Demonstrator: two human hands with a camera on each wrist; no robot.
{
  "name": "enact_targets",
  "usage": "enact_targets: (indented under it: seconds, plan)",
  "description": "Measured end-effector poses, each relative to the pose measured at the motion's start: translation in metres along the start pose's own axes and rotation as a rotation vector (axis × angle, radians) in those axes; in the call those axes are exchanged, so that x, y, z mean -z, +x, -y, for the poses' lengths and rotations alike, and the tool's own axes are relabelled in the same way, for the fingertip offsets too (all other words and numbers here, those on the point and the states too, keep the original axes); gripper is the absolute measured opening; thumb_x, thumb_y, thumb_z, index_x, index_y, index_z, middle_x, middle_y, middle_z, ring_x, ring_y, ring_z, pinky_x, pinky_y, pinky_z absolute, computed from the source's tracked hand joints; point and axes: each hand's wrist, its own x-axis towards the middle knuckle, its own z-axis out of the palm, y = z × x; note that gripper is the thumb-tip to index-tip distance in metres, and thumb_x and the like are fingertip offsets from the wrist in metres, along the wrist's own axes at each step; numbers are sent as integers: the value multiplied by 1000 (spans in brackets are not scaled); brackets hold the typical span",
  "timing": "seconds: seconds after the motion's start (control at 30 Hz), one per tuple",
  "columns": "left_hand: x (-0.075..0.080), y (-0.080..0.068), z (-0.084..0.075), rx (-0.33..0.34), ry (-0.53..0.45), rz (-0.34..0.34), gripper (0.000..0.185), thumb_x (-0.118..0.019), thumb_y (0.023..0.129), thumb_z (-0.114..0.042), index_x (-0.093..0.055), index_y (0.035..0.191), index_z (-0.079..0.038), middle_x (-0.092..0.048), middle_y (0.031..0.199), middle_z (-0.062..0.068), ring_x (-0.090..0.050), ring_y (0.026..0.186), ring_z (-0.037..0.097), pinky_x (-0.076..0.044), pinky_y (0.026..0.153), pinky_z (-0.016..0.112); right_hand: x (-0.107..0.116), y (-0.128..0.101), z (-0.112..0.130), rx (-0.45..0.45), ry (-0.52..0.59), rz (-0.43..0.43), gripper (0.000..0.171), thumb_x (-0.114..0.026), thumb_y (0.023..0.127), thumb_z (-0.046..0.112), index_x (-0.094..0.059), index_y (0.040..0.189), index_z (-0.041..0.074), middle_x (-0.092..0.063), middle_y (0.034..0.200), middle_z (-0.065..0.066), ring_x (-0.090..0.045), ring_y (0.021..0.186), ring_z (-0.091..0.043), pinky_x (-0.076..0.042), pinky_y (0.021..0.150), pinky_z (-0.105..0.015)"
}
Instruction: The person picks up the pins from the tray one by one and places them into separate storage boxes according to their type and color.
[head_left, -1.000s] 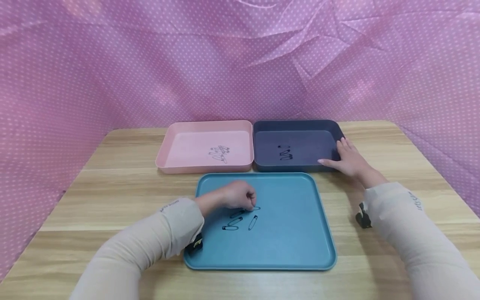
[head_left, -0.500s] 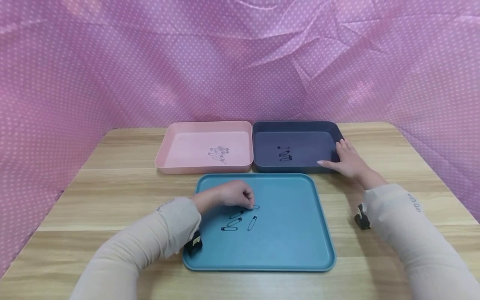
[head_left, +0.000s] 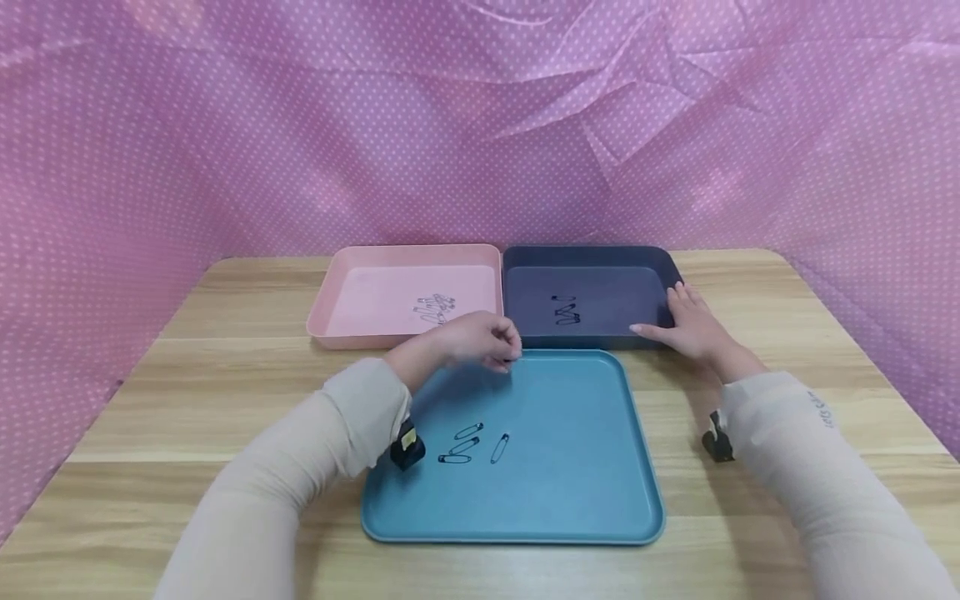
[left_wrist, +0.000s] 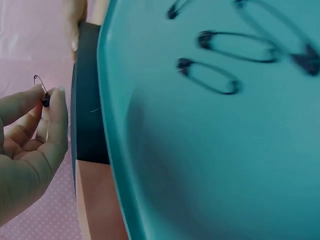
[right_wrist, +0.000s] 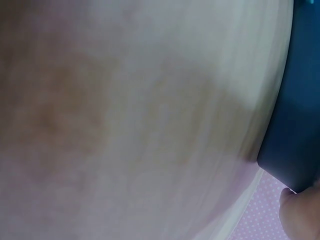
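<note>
My left hand (head_left: 480, 340) is raised over the far edge of the teal tray (head_left: 570, 467). In the left wrist view, its thumb and fingertips pinch a safety pin (left_wrist: 46, 99) by the dark head end, the looped end pointing up. Several black safety pins (head_left: 454, 459) lie on the left half of the teal tray. With fingers extended, my right hand (head_left: 693, 325) rests on the right front corner of the navy tray (head_left: 615, 292). In the right wrist view, only part of that hand (right_wrist: 302, 212) shows at the tray's corner.
Behind the teal tray, a pink tray (head_left: 367, 292) stands beside the navy one, holding a cluster of safety pins (head_left: 431, 308). A few black safety pins (head_left: 567, 315) lie in the navy tray. All stand on a wooden table (head_left: 187, 400) before a pink dotted cloth (head_left: 420, 150).
My left hand has lifted a safety pin off the teal tray and moved away from me toward the far trays. The right hand keeps its place on the navy tray.
</note>
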Motion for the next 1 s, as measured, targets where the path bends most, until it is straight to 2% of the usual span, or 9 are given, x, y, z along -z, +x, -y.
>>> enact_targets:
  seconds: [0.13, 0.27, 0.43, 0.6, 0.67, 0.83, 1.0]
  plan:
    - [4, 11, -8, 22, -66, -55, 13, -55, 83, -5, -57, 93, 3, -57, 91, 17, -58, 72, 19, -47, 75, 34, -1, 1, -1, -2, 0, -1, 102, -45, 77, 61, 0, 132, -12, 8, 137, -28, 14, 125, -35, 2, 99, -51]
    - [6, 26, -10, 41, -107, -120, 21, -57, 83, -9, -59, 100, 3, -57, 94, 14, -57, 73, 17, -47, 77, 34, -1, 0, 0, 0, -8, 1, 102, -45, 77, 61, 0, 132, -12, 8, 137, -28, 13, 125, -36, 1, 99, -51]
    - [5, 46, -10, 39, -154, -204, 17, -59, 82, -12, -63, 95, -2, -58, 92, 7, -57, 83, 21, -45, 78, 32, 0, -1, 2, 1, -15, 10, 101, -45, 78, 59, 1, 132, -13, 8, 137, -29, 13, 125, -36, 1, 99, -51]
    - [0, 64, -11, 68, -195, -277, 11, -63, 79, -15, -65, 87, -9, -60, 89, 3, -55, 91, 25, -42, 80, 34, 1, -2, 2, 1, -19, 10, 101, -45, 78, 59, 1, 131, -13, 8, 137, -29, 14, 125, -36, 1, 99, -52]
    - [-2, 71, -12, 74, -180, -311, 8, -64, 78, -15, -66, 85, -11, -60, 87, 1, -56, 90, 23, -41, 81, 35, 0, -2, 1, 0, -18, 4, 101, -45, 78, 60, 1, 132, -13, 7, 137, -29, 13, 125, -36, 1, 99, -52]
    - [-3, 89, -13, 63, -102, -376, 8, -64, 78, -14, -65, 84, -9, -61, 83, 1, -58, 84, 20, -43, 79, 32, -1, -1, -1, 1, -4, -4, 101, -45, 77, 60, 0, 132, -12, 7, 137, -28, 14, 125, -35, 2, 99, -51]
    - [-3, 101, -12, 56, 3, -374, 8, -64, 78, -12, -66, 83, -7, -60, 81, 1, -57, 76, 16, -46, 71, 27, -2, -1, 0, 2, 2, -1, 101, -46, 78, 59, 1, 132, -12, 8, 137, -28, 15, 125, -34, 2, 99, -51]
